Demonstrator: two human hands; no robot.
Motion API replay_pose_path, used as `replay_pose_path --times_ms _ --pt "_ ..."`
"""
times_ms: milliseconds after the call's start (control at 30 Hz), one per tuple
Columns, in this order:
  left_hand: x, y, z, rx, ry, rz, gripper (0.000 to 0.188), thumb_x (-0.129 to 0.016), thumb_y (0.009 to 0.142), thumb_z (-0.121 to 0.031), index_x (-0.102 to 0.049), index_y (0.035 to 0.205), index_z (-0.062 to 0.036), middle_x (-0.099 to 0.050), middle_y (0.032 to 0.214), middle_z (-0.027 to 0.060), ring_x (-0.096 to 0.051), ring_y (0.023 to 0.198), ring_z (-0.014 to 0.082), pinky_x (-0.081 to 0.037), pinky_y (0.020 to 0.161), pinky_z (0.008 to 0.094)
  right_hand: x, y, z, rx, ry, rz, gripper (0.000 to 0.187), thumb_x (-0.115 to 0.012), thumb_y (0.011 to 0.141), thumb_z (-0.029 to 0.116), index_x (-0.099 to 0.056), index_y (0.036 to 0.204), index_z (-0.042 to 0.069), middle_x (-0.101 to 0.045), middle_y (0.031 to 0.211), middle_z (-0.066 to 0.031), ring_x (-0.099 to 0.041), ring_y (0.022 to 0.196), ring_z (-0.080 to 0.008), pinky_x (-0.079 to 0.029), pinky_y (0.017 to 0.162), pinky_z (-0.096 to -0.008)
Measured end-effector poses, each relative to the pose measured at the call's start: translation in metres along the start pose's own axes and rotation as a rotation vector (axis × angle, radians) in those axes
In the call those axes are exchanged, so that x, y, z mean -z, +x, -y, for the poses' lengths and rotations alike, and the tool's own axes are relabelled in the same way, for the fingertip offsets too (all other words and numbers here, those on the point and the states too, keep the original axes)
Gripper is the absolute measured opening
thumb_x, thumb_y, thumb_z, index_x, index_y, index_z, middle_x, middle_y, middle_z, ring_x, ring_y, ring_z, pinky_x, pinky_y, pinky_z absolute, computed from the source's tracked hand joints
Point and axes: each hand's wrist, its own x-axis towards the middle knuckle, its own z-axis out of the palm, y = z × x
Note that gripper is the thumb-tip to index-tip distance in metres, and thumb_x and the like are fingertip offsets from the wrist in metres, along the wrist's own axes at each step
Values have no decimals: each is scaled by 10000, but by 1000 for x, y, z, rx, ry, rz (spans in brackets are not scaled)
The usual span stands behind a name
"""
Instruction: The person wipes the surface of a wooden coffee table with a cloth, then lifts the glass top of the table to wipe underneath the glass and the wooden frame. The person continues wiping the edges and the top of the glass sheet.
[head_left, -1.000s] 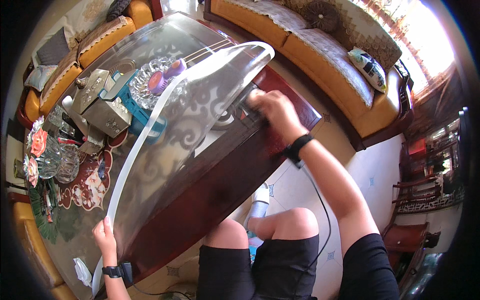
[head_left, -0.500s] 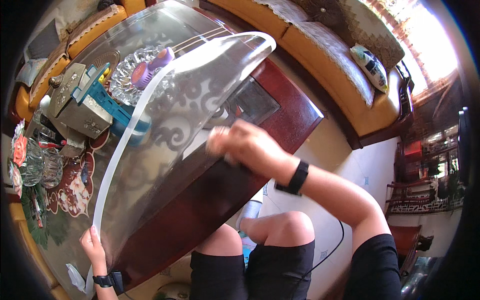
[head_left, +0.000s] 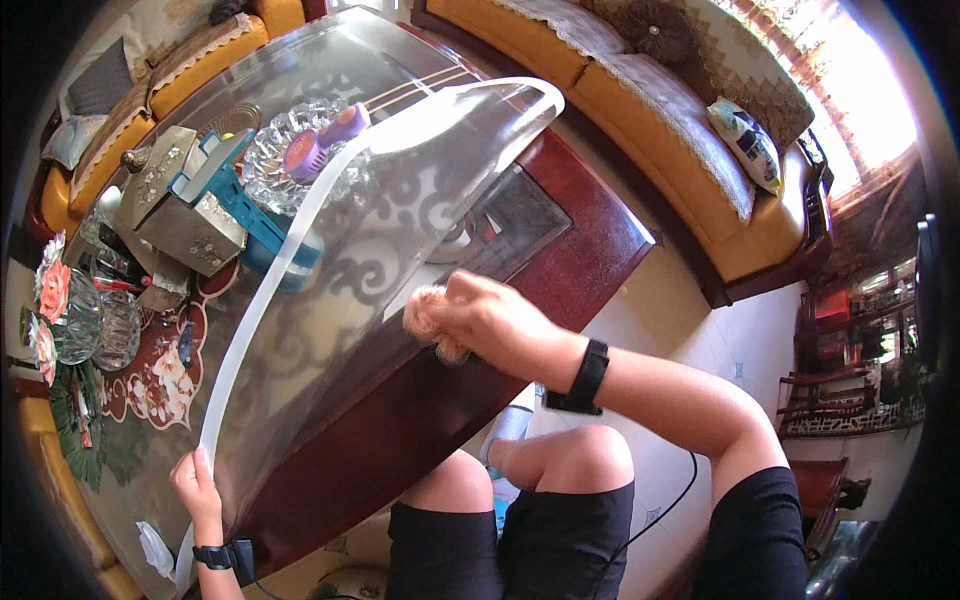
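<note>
My left hand point(head_left: 197, 482) is closed on the white edge of a clear plastic table cover point(head_left: 262, 318), near the table's front left. The cover's near side is lifted and folded back over the table. My right hand point(head_left: 485, 318) is closed around a small crumpled, pale brown wad of cloth point(head_left: 425, 310), blurred by motion. It is over the bared dark red wooden edge of the table point(head_left: 390, 410). Under the cover, a dark scroll pattern shows through.
On the table stand a cut-glass bowl point(head_left: 262, 160) with a purple-handled item point(head_left: 305, 155), a blue plastic holder point(head_left: 225, 190), a silvery tissue box point(head_left: 190, 230) and a glass vase point(head_left: 85, 330) with flowers. A white tissue point(head_left: 155, 548) lies front left. Orange sofas point(head_left: 640, 120) flank the table.
My right hand with the cloth has shifted slightly down along the wooden edge. My left hand still grips the cover's edge. The whole view has moved a little.
</note>
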Motion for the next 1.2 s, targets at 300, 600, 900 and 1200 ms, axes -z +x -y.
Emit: replay_pose_path --times_ms 300,600,900,1200 --pt "-9 4 -4 4 -40 -15 413 -537 1033 -167 -441 696 50 -430 576 162 -396 514 263 -321 522 415 133 -28 -144 -509 -465 -383 181 -670 881 96 -771 1029 67 -631 909 -197 -648 868 -374 -518 817 -433" --pt "-3 2 -7 -17 22 -23 421 -526 1039 -164 -432 681 37 -407 556 141 -379 499 253 -298 517 421 26 19 -42 36 45 -237 170 -710 817 24 -728 985 49 -613 938 -116 -626 864 -246 -548 748 -374" --pt "-1 4 -12 0 17 -4 439 -509 1045 -172 -412 665 26 -382 546 122 -373 496 220 -278 510 412 84 36 -134 -215 -338 -304 204 -662 845 51 -775 1008 97 -695 982 -156 -637 933 -334 -533 845 -416" --pt "-3 1 -3 29 17 -4 421 -504 1046 -173 -428 686 33 -385 569 126 -388 517 220 -291 531 418 133 43 -209 -316 -346 -207 216 -727 932 131 -755 1133 56 -677 971 -170 -648 909 -260 -527 810 -345"
